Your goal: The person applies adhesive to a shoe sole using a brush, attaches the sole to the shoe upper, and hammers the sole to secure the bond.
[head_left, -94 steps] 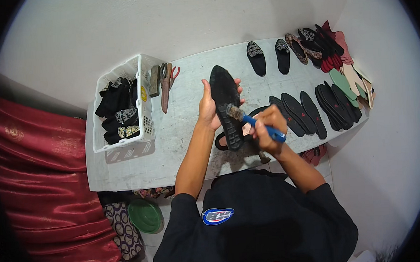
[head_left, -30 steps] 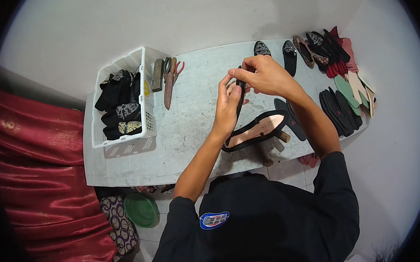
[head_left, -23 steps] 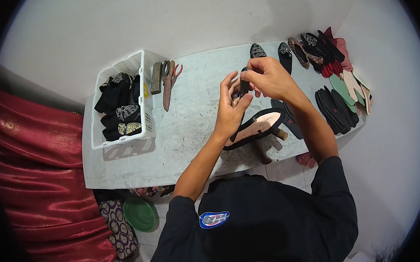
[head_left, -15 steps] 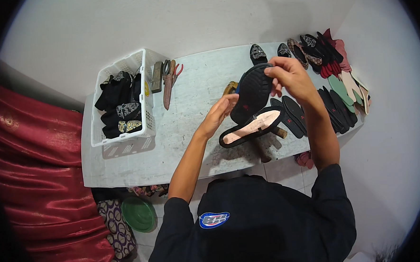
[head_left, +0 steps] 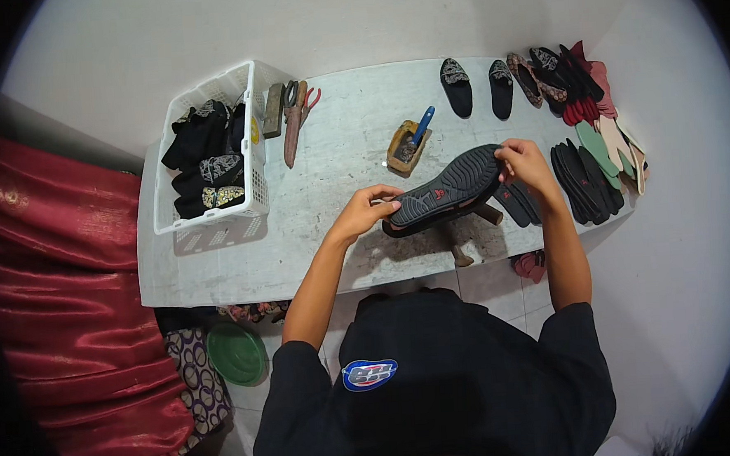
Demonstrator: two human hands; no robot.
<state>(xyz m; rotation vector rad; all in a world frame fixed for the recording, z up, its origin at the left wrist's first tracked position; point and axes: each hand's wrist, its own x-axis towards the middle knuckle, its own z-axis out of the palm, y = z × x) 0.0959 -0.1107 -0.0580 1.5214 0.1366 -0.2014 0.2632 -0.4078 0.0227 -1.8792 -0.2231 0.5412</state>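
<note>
A black shoe sole point(head_left: 453, 184) with a ridged tread and a small red mark faces up. My left hand point(head_left: 363, 215) pinches its narrower end between thumb and fingers. At the wider end, my right hand point(head_left: 529, 170) grips the edge. Directly under the sole is a black shoe point(head_left: 414, 227), bottom up and mostly hidden. A brownish stand or tool point(head_left: 462, 257) shows below it, and a wooden handle-like end point(head_left: 490, 214) sticks out to the right. Beyond the sole is a yellowish open container point(head_left: 398, 158) with a blue-handled brush point(head_left: 424, 124) in it.
A white plastic basket point(head_left: 257, 192) of black shoes stands left on the table point(head_left: 317, 268). Beside it lie a block point(head_left: 273, 111), scissors, a knife-like tool and red pliers point(head_left: 311, 100). Finished-looking shoes point(head_left: 457, 87), black soles point(head_left: 581, 184) and green insoles point(head_left: 596, 151) lie right.
The sole has turned from tilted upright to lying lengthwise over the shoe, covering its pale bottom. My right hand has moved down and right; my left has shifted slightly lower. The brush container shows fully.
</note>
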